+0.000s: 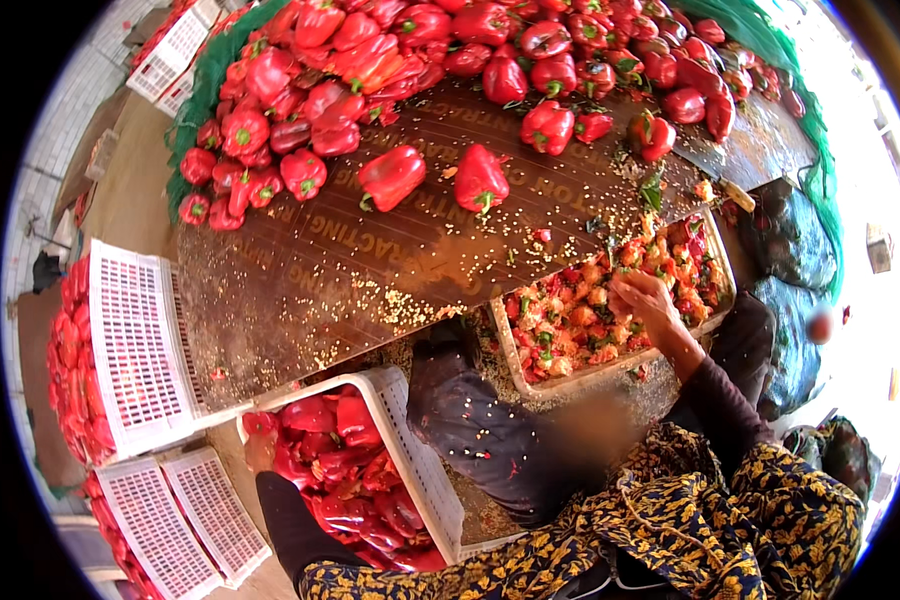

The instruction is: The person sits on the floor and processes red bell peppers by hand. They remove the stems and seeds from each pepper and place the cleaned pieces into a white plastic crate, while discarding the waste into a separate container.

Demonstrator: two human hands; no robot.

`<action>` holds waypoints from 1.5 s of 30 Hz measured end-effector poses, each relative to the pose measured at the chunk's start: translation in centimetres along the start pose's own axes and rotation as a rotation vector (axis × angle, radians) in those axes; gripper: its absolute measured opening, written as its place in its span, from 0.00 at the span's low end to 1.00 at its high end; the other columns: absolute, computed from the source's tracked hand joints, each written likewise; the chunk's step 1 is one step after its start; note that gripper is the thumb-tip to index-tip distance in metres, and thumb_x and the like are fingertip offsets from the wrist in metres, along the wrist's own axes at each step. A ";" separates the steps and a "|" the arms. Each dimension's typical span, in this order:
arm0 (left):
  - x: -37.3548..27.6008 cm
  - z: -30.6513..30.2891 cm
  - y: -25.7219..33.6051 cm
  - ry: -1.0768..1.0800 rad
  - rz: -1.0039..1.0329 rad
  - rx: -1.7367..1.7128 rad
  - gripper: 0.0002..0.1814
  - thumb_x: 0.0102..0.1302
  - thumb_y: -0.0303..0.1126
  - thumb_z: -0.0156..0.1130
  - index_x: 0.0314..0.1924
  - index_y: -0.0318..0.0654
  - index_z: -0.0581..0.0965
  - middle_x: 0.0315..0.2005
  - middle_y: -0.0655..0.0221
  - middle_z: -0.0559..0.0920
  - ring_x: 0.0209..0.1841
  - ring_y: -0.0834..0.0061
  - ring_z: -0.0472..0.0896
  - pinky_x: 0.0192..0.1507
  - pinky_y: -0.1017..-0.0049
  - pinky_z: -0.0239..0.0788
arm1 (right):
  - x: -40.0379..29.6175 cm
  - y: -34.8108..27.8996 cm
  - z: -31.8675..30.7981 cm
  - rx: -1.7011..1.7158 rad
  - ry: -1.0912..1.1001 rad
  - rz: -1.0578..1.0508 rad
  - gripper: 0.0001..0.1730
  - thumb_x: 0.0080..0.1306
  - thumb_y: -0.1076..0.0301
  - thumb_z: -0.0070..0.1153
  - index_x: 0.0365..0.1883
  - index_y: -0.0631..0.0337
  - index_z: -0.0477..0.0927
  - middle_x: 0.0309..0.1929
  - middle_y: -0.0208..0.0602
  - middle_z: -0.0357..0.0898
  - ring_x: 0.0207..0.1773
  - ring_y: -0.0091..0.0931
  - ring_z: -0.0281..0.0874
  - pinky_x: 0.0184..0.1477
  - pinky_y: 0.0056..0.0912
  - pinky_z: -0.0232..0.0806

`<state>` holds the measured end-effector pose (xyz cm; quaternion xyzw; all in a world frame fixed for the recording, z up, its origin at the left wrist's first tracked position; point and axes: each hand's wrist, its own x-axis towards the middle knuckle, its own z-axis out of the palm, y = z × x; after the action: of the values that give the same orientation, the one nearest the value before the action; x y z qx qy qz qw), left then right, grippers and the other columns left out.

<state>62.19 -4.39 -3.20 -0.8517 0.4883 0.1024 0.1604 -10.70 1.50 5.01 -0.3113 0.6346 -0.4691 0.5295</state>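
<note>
My left hand (261, 448) is at the left rim of a white plastic crate (412, 450) full of cut red bell pepper pieces (360, 480). Red pepper shows against its fingers, but whether they grip a piece is unclear. Over a second crate (516, 367) hangs my right hand (643, 300), its fingers bent together. That crate holds pepper cores and scraps (570, 315) with seeds and green stems. What lies between the right fingertips is hard to make out. Two whole red bell peppers (392, 178) (481, 180) lie apart on the brown board table (270, 300).
A heap of red bell peppers (495, 45) covers the table's far side, edged by green netting (802, 90). A wooden-handled knife (736, 195) lies at the right edge. White crates (139, 352) of peppers stand left. Full dark mesh sacks (787, 232) stand right.
</note>
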 end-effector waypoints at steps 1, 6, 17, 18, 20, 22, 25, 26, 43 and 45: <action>-0.8 -0.9 0.1 -0.069 0.088 0.084 0.16 0.54 0.46 0.58 0.30 0.39 0.79 0.29 0.56 0.80 0.36 0.56 0.79 0.35 0.58 0.71 | 0.6 -0.6 0.0 -0.046 -0.050 0.004 0.12 0.63 0.61 0.49 0.33 0.62 0.74 0.22 0.23 0.68 0.24 0.16 0.66 0.26 0.18 0.61; -5.9 -8.5 13.3 0.290 -0.023 0.044 0.16 0.54 0.40 0.59 0.40 0.39 0.78 0.35 0.53 0.80 0.37 0.53 0.78 0.40 0.62 0.69 | 9.9 -2.4 3.8 -0.475 -0.050 -0.173 0.29 0.57 0.56 0.58 0.52 0.66 0.69 0.40 0.40 0.77 0.39 0.25 0.75 0.37 0.25 0.69; -17.1 -15.3 44.2 -0.335 0.654 -1.636 0.32 0.54 0.35 0.63 0.57 0.31 0.63 0.42 0.55 0.75 0.42 0.66 0.76 0.39 0.71 0.72 | 19.9 -5.8 13.9 -0.606 0.269 -0.171 0.33 0.39 0.54 0.62 0.42 0.61 0.69 0.44 0.54 0.71 0.46 0.46 0.70 0.47 0.43 0.65; -17.3 -14.6 45.4 -0.487 0.571 -1.619 0.39 0.55 0.42 0.62 0.60 0.33 0.56 0.47 0.55 0.72 0.43 0.63 0.75 0.39 0.67 0.72 | 18.6 -5.2 13.7 -0.629 0.135 -0.258 0.34 0.37 0.55 0.63 0.43 0.61 0.70 0.40 0.53 0.72 0.46 0.45 0.70 0.46 0.43 0.65; -21.0 -13.9 49.1 -0.571 0.441 -1.487 0.40 0.53 0.44 0.62 0.61 0.36 0.56 0.51 0.60 0.69 0.44 0.59 0.73 0.37 0.60 0.70 | 13.8 -4.2 11.5 -0.709 0.138 -0.514 0.37 0.35 0.57 0.64 0.46 0.63 0.70 0.38 0.51 0.72 0.45 0.45 0.69 0.45 0.43 0.63; -23.4 -11.7 50.7 -0.722 0.418 -1.658 0.27 0.52 0.41 0.61 0.49 0.37 0.67 0.44 0.62 0.74 0.42 0.64 0.74 0.38 0.64 0.71 | 8.5 -4.2 9.2 -0.755 0.090 -0.598 0.41 0.37 0.57 0.65 0.51 0.64 0.68 0.44 0.51 0.68 0.47 0.43 0.66 0.46 0.42 0.62; -27.7 -9.2 52.4 -0.929 0.365 -2.039 0.18 0.51 0.38 0.60 0.40 0.37 0.73 0.36 0.65 0.76 0.39 0.69 0.76 0.41 0.67 0.71 | 4.6 -3.5 3.5 -0.483 -0.067 -0.783 0.39 0.42 0.61 0.64 0.53 0.66 0.66 0.43 0.48 0.67 0.47 0.42 0.66 0.46 0.39 0.63; -28.7 -7.5 52.5 -0.971 0.298 -2.158 0.18 0.52 0.38 0.59 0.41 0.37 0.72 0.36 0.64 0.76 0.39 0.67 0.76 0.43 0.67 0.70 | 3.4 -3.0 1.9 -0.336 -0.153 -0.690 0.38 0.45 0.63 0.63 0.55 0.68 0.64 0.46 0.47 0.67 0.49 0.39 0.67 0.48 0.35 0.63; -36.4 5.7 54.1 -1.235 -0.067 -1.694 0.27 0.53 0.54 0.52 0.48 0.45 0.71 0.45 0.64 0.74 0.45 0.63 0.73 0.46 0.59 0.66 | -1.1 8.0 -4.8 -0.473 -0.001 -0.270 0.31 0.49 0.70 0.55 0.54 0.64 0.66 0.42 0.49 0.73 0.47 0.40 0.72 0.46 0.39 0.65; -36.3 6.3 54.1 -1.299 0.063 -1.769 0.28 0.53 0.54 0.52 0.48 0.43 0.71 0.46 0.63 0.74 0.48 0.61 0.72 0.48 0.57 0.65 | 0.0 7.7 -4.4 -0.571 -0.118 -0.152 0.28 0.47 0.71 0.55 0.50 0.61 0.68 0.41 0.50 0.72 0.44 0.43 0.71 0.44 0.42 0.65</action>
<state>-2.89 1.42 -6.38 -0.4365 0.0860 0.8496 -0.2833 -14.15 5.53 -2.11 -0.5209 0.6840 -0.2910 0.4197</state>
